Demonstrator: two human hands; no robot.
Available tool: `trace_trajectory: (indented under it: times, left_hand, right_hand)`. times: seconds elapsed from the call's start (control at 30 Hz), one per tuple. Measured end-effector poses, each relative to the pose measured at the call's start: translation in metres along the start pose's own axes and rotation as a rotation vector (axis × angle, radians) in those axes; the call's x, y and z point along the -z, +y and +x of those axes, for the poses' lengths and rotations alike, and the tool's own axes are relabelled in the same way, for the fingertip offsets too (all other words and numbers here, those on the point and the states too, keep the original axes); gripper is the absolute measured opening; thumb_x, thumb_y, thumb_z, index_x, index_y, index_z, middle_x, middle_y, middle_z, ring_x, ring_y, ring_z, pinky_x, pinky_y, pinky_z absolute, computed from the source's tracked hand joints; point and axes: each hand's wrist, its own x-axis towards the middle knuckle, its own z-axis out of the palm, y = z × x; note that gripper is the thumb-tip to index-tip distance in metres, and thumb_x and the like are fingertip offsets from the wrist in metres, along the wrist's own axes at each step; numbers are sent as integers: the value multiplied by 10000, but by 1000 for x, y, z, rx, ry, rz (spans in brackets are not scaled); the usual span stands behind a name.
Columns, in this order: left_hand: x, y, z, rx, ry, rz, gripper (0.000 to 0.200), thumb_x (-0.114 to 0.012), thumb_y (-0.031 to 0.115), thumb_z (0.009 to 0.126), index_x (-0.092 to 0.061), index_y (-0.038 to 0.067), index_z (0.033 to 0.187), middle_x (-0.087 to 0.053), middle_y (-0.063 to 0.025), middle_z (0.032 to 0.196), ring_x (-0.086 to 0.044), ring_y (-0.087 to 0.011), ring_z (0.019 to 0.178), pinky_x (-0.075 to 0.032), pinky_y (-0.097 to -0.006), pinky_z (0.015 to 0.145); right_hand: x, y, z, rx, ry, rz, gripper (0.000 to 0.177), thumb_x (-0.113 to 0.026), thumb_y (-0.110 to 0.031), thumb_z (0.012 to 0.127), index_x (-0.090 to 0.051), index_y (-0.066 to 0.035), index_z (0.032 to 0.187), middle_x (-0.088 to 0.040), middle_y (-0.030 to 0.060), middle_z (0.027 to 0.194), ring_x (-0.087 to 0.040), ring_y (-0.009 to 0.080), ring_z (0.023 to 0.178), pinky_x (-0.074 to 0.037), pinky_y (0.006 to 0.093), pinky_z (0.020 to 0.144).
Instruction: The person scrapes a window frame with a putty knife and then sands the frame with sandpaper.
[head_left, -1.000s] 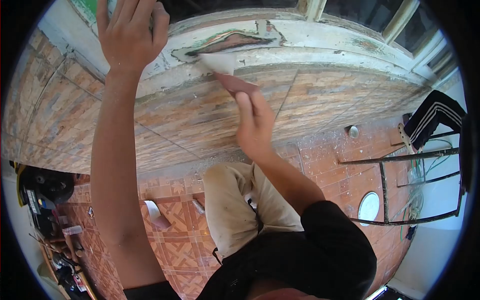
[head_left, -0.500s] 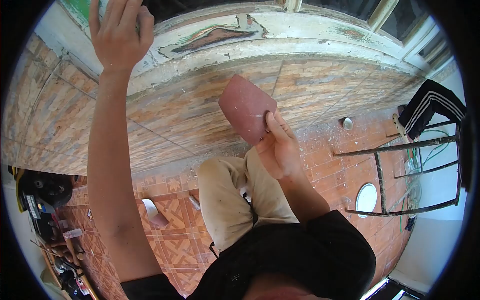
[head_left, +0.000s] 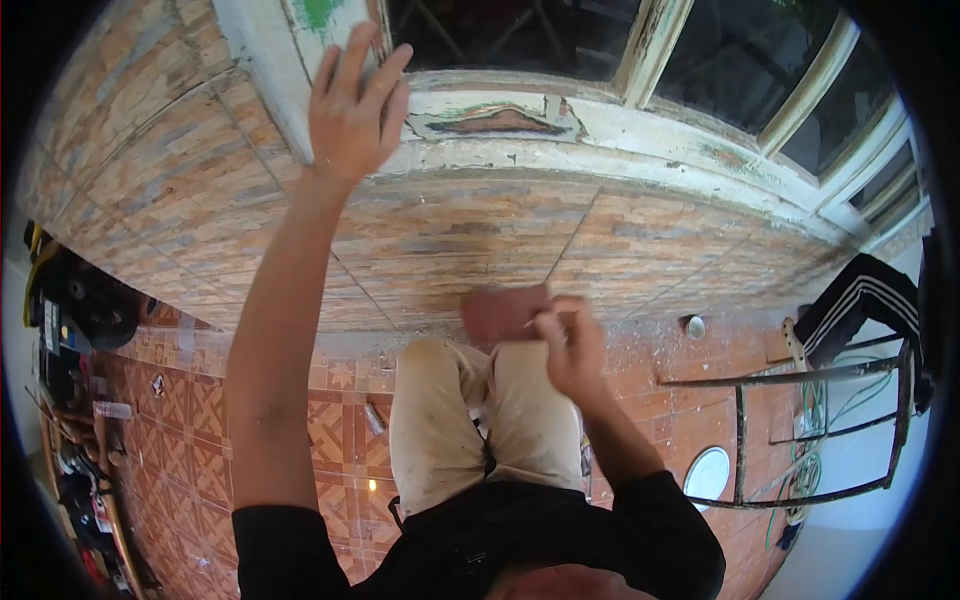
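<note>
My left hand point(head_left: 352, 115) is open, its fingers spread against the worn white window frame point(head_left: 450, 155), near the left corner. In my right hand point(head_left: 575, 345) is a reddish-brown piece of sandpaper point(head_left: 500, 315), pinched at its right edge between thumb and fingers. The sandpaper is slightly blurred and appears just above my knees, apart from the frame. Paint has come off the frame in patches; a bare brown patch point(head_left: 495, 122) shows just right of my left hand.
Stone-patterned tiles point(head_left: 450, 240) cover the wall below the window. At right stand a metal frame point(head_left: 740, 440), a round white lid-like disc point(head_left: 707, 475), a small cup point(head_left: 694, 326) and another person's striped trouser leg point(head_left: 860, 310). Tools and bags point(head_left: 85, 300) crowd the left side.
My right hand has lowered the sandpaper from in front of the wall towards my knees, turning it flatter. The view has shifted, and my left hand appears farther right along the frame.
</note>
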Motion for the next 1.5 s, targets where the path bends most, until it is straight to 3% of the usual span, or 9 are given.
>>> trace_trajectory:
  times: [0.13,0.2,0.3,0.43,0.63,0.8,1.1,1.23,1.5]
  left_hand:
    - [6,19,-23,115,-91,-126,421,-657,123,931,-602,97,1347,-454,-245,1504,-473,-410,1370,-350,-530,1154]
    - [14,36,-29,182,-107,-175,431,-650,89,922,-596,84,1350,-442,-252,1510,-460,-430,1378,-334,-536,1166]
    - [23,52,-38,268,-169,-236,456,-633,35,905,-585,63,1358,-411,-270,1526,-433,-463,1394,-309,-547,1183]
    - [37,69,-41,351,-296,-269,463,-623,15,879,-598,32,1341,-333,-305,1556,-408,-492,1397,-302,-563,1186]
    - [34,98,-23,414,-312,-234,434,-652,107,884,-617,15,1306,-202,-404,1564,-341,-558,1408,-305,-582,1173]
    - [32,139,15,832,-140,-541,437,-719,182,907,-621,69,1318,-98,-451,1567,-221,-564,1461,-329,-529,1149]
    - [8,149,11,696,-318,-368,480,-743,179,881,-581,49,1313,0,-488,1545,-34,-651,1442,-244,-599,1173]
    - [12,159,17,846,-188,-641,499,-761,204,867,-605,100,1329,-153,-444,1560,-99,-577,1481,-250,-539,1185]
    - [7,163,11,670,-469,-403,656,-762,201,861,-507,80,1453,-174,-426,1566,-93,-606,1465,-341,-562,1130]
  right_hand:
    - [43,-24,84,392,58,20,85,-689,-70,930,-629,-10,930,-707,210,1044,-713,322,1029,-533,407,894]
    - [57,-43,139,794,95,-329,92,-688,-74,913,-652,2,874,-668,233,1203,-597,429,1256,-406,531,1103]
    - [60,-41,194,864,55,-339,117,-686,-102,910,-673,-13,834,-602,212,1349,-430,431,1422,-213,589,1207]
    - [40,-18,208,788,39,-344,120,-698,-165,917,-692,-64,853,-547,174,1431,-302,446,1487,-87,598,1225]
    - [7,-16,200,704,160,-289,145,-678,-197,940,-669,-78,858,-559,144,1408,-326,437,1472,-46,614,1218]
    - [-3,-25,192,702,233,-355,142,-652,-183,957,-650,-67,875,-591,130,1352,-362,420,1452,-64,614,1215]
    - [3,-31,183,729,77,-138,102,-596,-94,979,-571,-24,909,-623,192,1300,-361,483,1447,-124,610,1213]
    - [5,-32,183,661,18,-64,117,-574,-102,992,-560,-22,908,-621,196,1296,-336,467,1466,-98,596,1224]
    - [18,-29,188,571,-86,-65,101,-601,-124,982,-563,-35,950,-618,199,1297,-344,426,1473,-116,561,1231]
